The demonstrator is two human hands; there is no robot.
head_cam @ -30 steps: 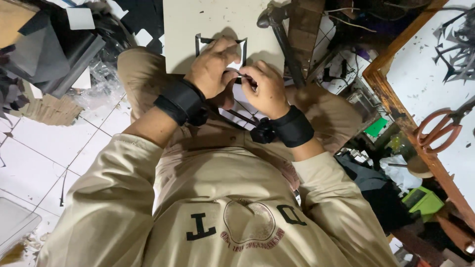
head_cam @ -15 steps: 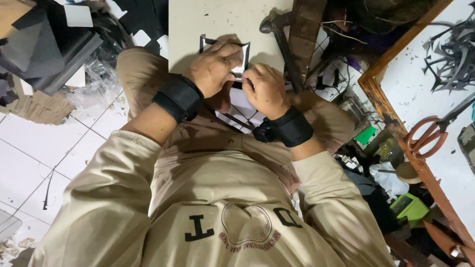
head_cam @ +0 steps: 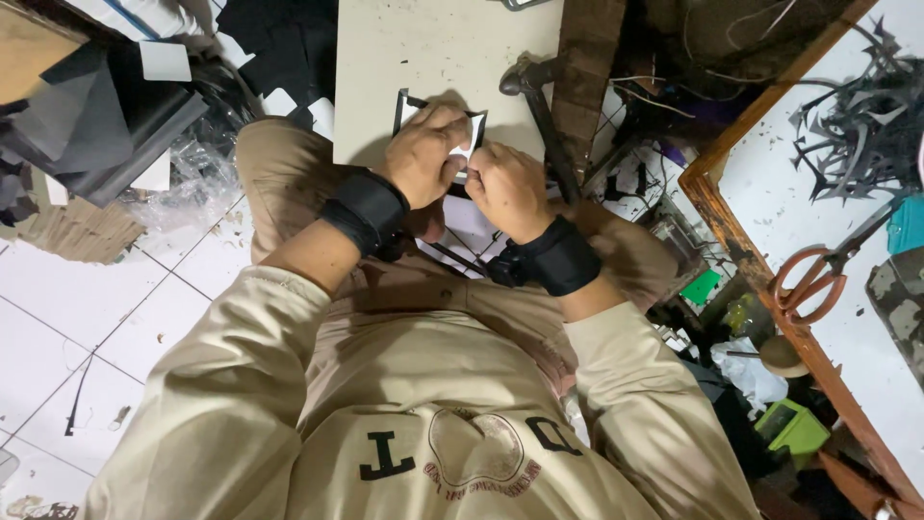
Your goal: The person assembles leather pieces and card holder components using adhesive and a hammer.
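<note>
My left hand (head_cam: 426, 154) presses down on a black-edged white cut-out piece (head_cam: 412, 106) that lies on a pale board (head_cam: 423, 48) over my knees. Close beside it, my right hand (head_cam: 507, 188) is closed around a small tool whose tip meets the piece; the tool is mostly hidden by the fingers. Both wrists wear black bands. A beige sweatshirt and beige trousers fill the lower half of the head view.
A hammer (head_cam: 539, 101) lies by the board's right edge. Orange-handled scissors (head_cam: 813, 279) and black offcuts (head_cam: 847, 144) sit on a wood-framed white table at right. Dark sheets and card are piled at upper left (head_cam: 87, 116). White floor tiles (head_cam: 67, 327) lie at left.
The view has shifted slightly, so hands and board sit a little higher and to the right. The hands stay together on the piece with small finger movements.
</note>
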